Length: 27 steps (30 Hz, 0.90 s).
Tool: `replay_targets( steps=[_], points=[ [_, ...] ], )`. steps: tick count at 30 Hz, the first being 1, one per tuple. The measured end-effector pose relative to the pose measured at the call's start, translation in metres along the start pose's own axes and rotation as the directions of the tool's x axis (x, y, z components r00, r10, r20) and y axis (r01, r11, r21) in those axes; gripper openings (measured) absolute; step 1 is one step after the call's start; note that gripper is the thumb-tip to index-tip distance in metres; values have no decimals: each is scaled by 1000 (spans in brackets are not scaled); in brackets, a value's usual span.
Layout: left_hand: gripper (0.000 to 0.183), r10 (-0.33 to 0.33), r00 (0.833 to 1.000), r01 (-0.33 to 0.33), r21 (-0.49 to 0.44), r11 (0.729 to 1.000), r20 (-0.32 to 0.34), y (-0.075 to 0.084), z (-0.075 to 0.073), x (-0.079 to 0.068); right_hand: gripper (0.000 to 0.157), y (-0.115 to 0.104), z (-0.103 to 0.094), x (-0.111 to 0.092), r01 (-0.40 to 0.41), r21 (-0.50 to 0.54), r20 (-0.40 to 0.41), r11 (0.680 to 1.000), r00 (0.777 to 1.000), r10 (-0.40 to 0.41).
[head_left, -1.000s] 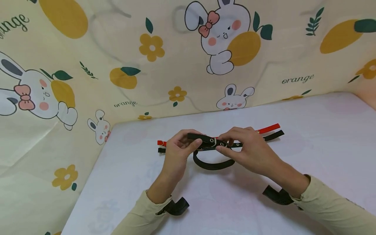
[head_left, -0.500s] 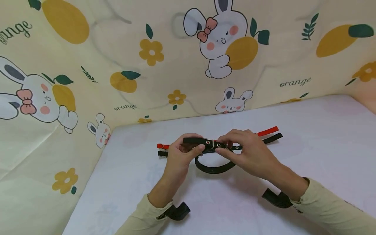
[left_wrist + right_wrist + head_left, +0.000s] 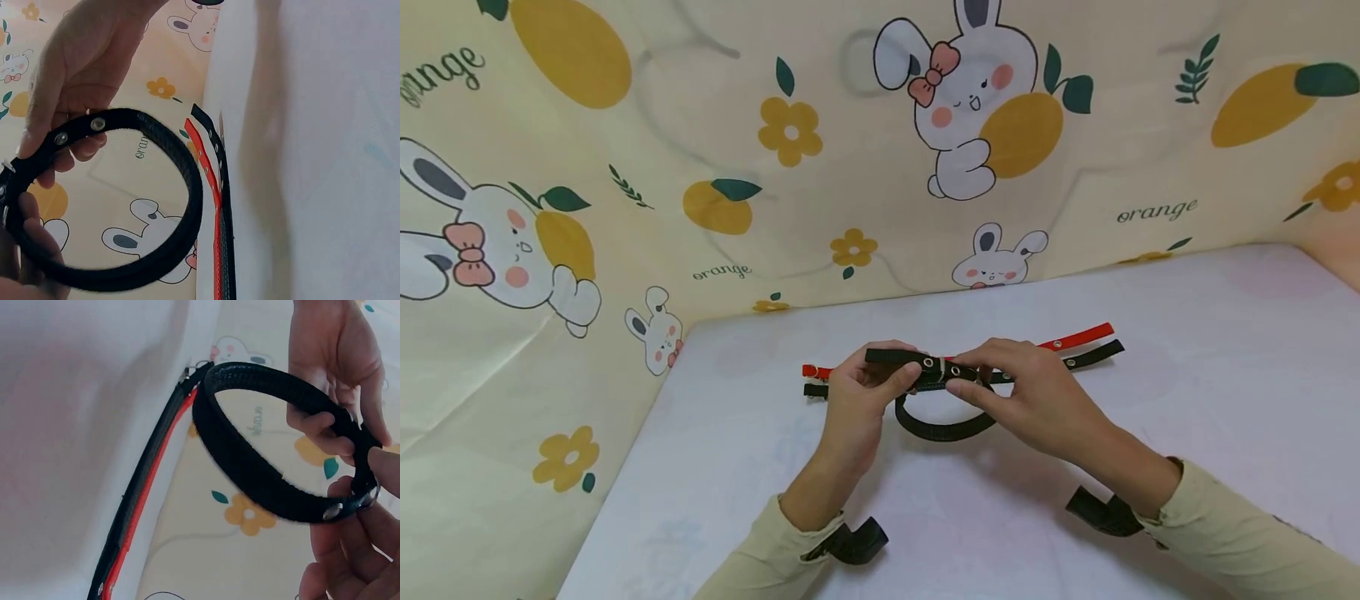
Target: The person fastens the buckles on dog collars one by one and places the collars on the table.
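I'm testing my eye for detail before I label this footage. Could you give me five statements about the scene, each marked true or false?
1. The left hand and right hand both hold the looped black strap. True.
2. The looped black strap lies flat on the table. False: it is held up, above the table.
3. The red strap lies beside another black strap. True.
4. The red strap has no holes anywhere. False: eyelets show along it.
5. Both sleeves are beige. True.
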State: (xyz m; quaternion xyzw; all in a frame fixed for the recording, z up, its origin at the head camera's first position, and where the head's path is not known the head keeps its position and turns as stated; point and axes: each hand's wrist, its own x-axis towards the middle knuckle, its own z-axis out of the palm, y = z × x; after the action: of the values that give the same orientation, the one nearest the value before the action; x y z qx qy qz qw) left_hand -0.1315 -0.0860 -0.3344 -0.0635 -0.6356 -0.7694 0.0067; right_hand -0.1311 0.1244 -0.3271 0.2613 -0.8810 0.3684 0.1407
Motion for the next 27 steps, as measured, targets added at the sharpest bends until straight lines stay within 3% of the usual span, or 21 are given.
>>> replay_targets(
  steps=[6,15,22,27],
  points=[
    [26,-3,1000,3,-18,1000,-18,-1,0,0,21,0,-1,-1,-40,-4,26,999,999,40],
    [18,30,999,-29,-29,999,24,-1,1,-1,20,2,-2,2,12,64,-29,998,1000,-10],
    [21,32,999,-32,-10,999,3,-1,1,0,22,2,-4,2,-73,37,36,997,997,72],
    [23,23,1000,-23,-46,999,9,-2,2,-2,28,2,-3,2,-49,58,64,997,997,45]
  ],
)
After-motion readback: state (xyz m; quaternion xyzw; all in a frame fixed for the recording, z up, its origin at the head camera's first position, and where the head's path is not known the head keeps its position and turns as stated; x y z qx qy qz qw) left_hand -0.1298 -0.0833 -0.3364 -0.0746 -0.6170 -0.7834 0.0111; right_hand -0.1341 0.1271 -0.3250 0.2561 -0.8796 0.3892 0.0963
